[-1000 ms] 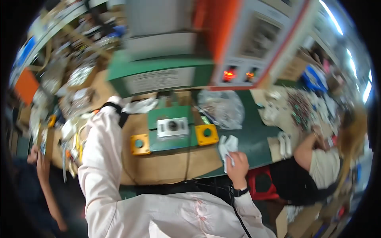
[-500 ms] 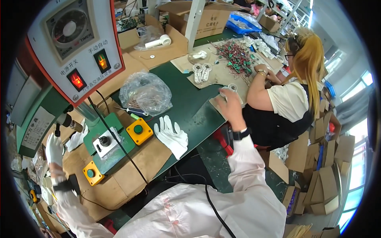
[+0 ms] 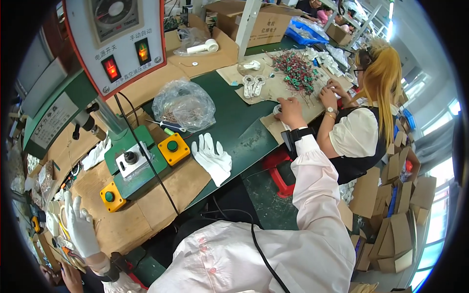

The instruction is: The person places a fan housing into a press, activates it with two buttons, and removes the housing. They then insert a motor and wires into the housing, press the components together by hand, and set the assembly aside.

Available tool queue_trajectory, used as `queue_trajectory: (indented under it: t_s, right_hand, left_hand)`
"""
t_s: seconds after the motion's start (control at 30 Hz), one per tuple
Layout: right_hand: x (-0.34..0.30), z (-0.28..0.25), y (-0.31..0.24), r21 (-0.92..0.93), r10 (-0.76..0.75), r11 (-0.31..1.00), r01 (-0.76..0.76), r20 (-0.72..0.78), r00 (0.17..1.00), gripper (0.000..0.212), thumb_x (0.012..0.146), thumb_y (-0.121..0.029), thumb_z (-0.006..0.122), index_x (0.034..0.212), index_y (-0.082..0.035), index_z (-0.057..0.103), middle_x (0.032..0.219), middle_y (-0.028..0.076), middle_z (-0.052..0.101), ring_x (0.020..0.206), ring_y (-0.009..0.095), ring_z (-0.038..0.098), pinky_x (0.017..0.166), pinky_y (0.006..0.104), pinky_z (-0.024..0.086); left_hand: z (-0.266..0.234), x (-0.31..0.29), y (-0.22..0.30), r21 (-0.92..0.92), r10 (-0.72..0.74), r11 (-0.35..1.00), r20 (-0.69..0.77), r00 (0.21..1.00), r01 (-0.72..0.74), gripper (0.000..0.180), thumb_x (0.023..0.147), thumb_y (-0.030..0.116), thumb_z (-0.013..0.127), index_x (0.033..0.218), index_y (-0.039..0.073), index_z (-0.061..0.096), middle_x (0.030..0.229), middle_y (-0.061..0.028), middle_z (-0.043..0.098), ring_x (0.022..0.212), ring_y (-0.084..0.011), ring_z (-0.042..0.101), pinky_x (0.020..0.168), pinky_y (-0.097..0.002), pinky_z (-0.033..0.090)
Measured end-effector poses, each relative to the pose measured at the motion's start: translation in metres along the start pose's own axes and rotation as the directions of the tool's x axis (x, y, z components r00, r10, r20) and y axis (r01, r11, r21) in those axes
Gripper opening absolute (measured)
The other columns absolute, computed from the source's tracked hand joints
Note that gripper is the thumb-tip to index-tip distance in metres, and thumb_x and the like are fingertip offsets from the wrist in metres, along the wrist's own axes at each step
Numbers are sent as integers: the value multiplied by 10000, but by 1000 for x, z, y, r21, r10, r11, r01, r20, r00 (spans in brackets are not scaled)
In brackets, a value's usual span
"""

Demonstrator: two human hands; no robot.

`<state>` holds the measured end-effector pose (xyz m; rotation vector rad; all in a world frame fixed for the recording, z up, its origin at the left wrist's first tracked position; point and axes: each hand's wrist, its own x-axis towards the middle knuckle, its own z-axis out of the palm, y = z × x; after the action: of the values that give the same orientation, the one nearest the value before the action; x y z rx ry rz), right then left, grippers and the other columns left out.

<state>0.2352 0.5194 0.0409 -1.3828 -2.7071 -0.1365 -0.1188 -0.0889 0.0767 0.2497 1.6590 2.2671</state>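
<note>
Two hands in view, positions given from the green press [image 3: 53, 122]. Left hand [image 3: 80, 227], white-gloved: left of and nearer the person than the press base, released, fingers loosely apart, palm side not clear. A limp white glove [image 3: 97, 154] lies behind the press base, to its left. Yellow button box [image 3: 113, 197] with green button: just left of the press base, on brown cardboard. Silver fixture block [image 3: 131, 161] with black knob: on top of the press base, below the ram. Control panel [image 3: 117, 44], two lit switches: upper part of the press. Second yellow button box [image 3: 174, 149]: just right of the press base. Clear plastic bag [image 3: 184, 106], contents blurry: right of the press, farther back. Another white glove [image 3: 212, 158], flat: right of the press, past the second box. Pair of white handles [image 3: 253, 86]: well right of the press, toward the back. Small white part [image 3: 277, 109]: well right of the press, by the fingertips of the bare right hand [image 3: 291, 113]. Fingers curl over it; can't tell if gripped. Co-worker [image 3: 361, 132] sits farthest right of the press, beside a wired-component pile [image 3: 295, 71].
</note>
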Motion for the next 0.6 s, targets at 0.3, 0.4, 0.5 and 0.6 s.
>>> queue_trajectory:
  t_s: [0.3,0.4,0.5,0.6]
  right_hand:
    - [-67,-82,-143,429,-522,714,553,-201,829,804,675,-184,816,1376,-46,448,1131,123,669,1138,354,513,1003,438,397]
    - [-103,-112,-200,433,-692,527,731,-280,665,840,690,-174,808,1410,-43,395,1115,120,659,1128,350,513,1002,425,396]
    - [-129,-120,-241,448,-724,450,772,-322,609,837,704,-166,800,1418,-47,381,1134,120,651,1125,350,514,1002,425,394]
    - [-139,-117,-260,466,-738,408,785,-339,584,807,719,-155,789,1414,-50,392,1159,121,643,1134,346,515,1006,421,393]
  left_hand:
    - [157,-95,-47,-192,-183,929,505,844,317,601,996,236,522,1494,-4,284,1342,-180,520,1119,-249,557,936,-350,471]
    - [204,-98,-96,-405,-142,804,580,802,435,588,1018,270,478,1509,32,259,1436,-166,442,1313,-304,444,1123,-421,336]
    - [222,-84,-134,-1,26,1000,579,815,-31,581,1006,245,503,1512,73,276,1451,-158,431,1278,-278,489,1097,-408,379]
    - [225,-83,-115,-430,-81,825,551,830,366,536,1023,288,483,1494,98,313,1427,-150,461,1249,-265,515,1081,-419,399]
